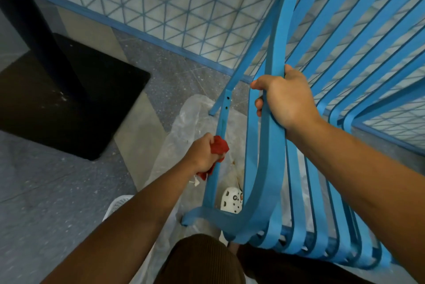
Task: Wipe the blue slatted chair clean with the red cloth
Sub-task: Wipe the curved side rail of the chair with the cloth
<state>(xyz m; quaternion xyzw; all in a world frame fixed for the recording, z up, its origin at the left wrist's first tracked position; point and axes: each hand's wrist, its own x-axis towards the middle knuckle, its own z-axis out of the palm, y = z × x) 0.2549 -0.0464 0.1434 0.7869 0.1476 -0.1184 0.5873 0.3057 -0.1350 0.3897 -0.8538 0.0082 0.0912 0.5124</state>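
The blue slatted chair (326, 58) fills the right half of the view, tipped so its curved slats run from top right down to the bottom centre. My right hand (285, 97) grips the outermost slat at mid height, fingers curled round its edge. My left hand (202, 155) holds the bunched red cloth (219, 145) and presses it against the chair's thin blue leg (222, 122) to the left of the slats. Part of the cloth hangs below the fist.
A clear plastic sheet (184, 127) covers the floor under the chair. A black table base (73, 99) with its dark post stands at left. A wall of triangle-patterned tiles (161, 1) runs behind. A white perforated shoe (231, 199) and a white basket edge (117, 203) lie below.
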